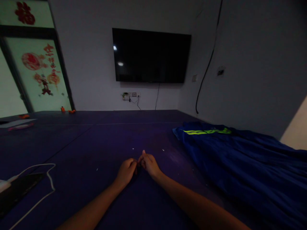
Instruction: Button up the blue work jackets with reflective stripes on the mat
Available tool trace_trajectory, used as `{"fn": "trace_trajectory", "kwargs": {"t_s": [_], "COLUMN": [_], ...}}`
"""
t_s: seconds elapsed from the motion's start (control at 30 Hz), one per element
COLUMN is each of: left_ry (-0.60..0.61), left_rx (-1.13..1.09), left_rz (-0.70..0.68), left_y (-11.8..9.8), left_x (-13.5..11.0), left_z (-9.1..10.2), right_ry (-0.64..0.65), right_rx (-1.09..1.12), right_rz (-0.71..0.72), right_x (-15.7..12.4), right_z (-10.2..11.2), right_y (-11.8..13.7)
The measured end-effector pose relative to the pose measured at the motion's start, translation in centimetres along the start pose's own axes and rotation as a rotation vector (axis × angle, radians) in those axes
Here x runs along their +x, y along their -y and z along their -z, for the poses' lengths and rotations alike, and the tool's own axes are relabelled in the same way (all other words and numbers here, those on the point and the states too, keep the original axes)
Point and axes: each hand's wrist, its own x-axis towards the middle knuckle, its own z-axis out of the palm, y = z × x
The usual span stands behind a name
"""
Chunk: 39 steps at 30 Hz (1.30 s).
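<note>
My left hand (128, 168) and my right hand (149, 163) meet over the dark purple surface (96, 191), fingertips touching or nearly so. The fingers of my left hand curl inward and downward, closed. On my right hand the fingers are bent in and the thumb points up, pressed near the index finger. Whatever may be pinched between them is hidden or too small to make out in the dim light. Just beyond the hands lie tiny white scraps, one (133, 149) ahead of the left hand and another (163, 150) to the right.
A blue garment with yellow-green stripes (240, 156) is spread along the right. At left, a white cable (51, 179) loops beside a dark flat object (21, 191). Small orange objects (72, 111) stand near the far edge. A television (152, 56) hangs on the wall.
</note>
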Motion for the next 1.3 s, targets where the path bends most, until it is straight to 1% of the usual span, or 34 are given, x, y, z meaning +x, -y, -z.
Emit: {"fn": "trace_trajectory", "kwargs": {"t_s": [0.37, 0.57, 0.77, 0.97, 1.3], "left_ry": [-0.010, -0.010, -0.007, -0.006, -0.001], "left_rx": [0.023, 0.024, -0.051, -0.043, -0.033], "left_rz": [-0.004, 0.004, 0.026, 0.040, 0.046], "left_y": [-0.47, -0.10, 0.10, -0.22, -0.02], "left_x": [-0.15, -0.01, 0.13, -0.05, 0.16], "left_z": [0.25, 0.15, 0.04, 0.13, 0.11], "right_ry": [-0.010, -0.023, -0.021, -0.008, -0.018], "right_rx": [-0.006, 0.034, 0.023, -0.006, -0.003], "right_rz": [-0.001, -0.018, -0.011, -0.007, -0.012], "right_x": [-0.18, -0.07, -0.11, -0.13, -0.24], "right_z": [-0.11, -0.24, -0.24, -0.16, -0.20], "right_y": [0.32, 0.34, 0.44, 0.45, 0.55]}}
